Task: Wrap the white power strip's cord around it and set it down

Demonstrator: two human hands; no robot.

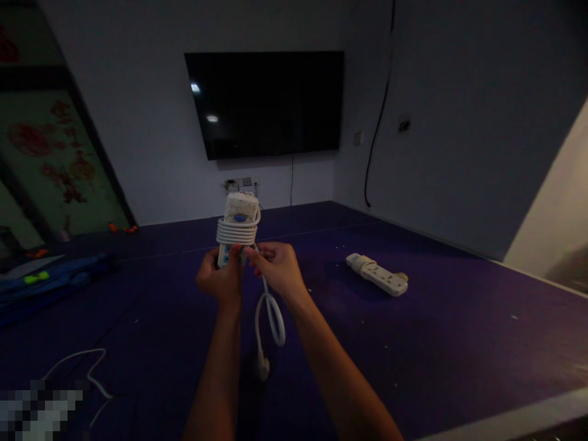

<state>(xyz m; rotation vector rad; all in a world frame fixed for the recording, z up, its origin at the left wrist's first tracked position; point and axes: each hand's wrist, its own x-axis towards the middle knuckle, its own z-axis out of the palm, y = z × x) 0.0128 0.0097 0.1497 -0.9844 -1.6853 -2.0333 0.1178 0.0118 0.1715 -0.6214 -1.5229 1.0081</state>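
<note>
Gripping, left hand: fingers are curled tight around the lower end of a white strip, with the thumb across its front.
Right hand: thumb and fingertips are pinched narrow on the cord, just beside the left thumb. The 2 hands touch or nearly touch; I cannot tell which.
Strip: it is held upright in the air in front of the person, above the floor, at the middle of the view. Its top end is bare and shows a blue switch.
Coil: several turns of cord are wound snug around the strip's middle, stacked one on another just above the left hand.
Cord: from the right hand's pinch it drops between the 2 forearms, makes 1 loose loop and ends in a plug.
Plug: it hangs low near the floor. Whether it touches the floor cannot be told.
Floor: it is dark purple, with small pale specks.
2nd strip: white, it lies flat on the floor to the right, well apart from the hands, with cord wound around its far end.
Loose cable: white, it curves on the floor at the lower left.
Blue bundle: it lies on the floor at the left edge.
TV: dark, it is mounted on the far wall above a wall socket.
Black cable: it runs down the right wall.
</note>
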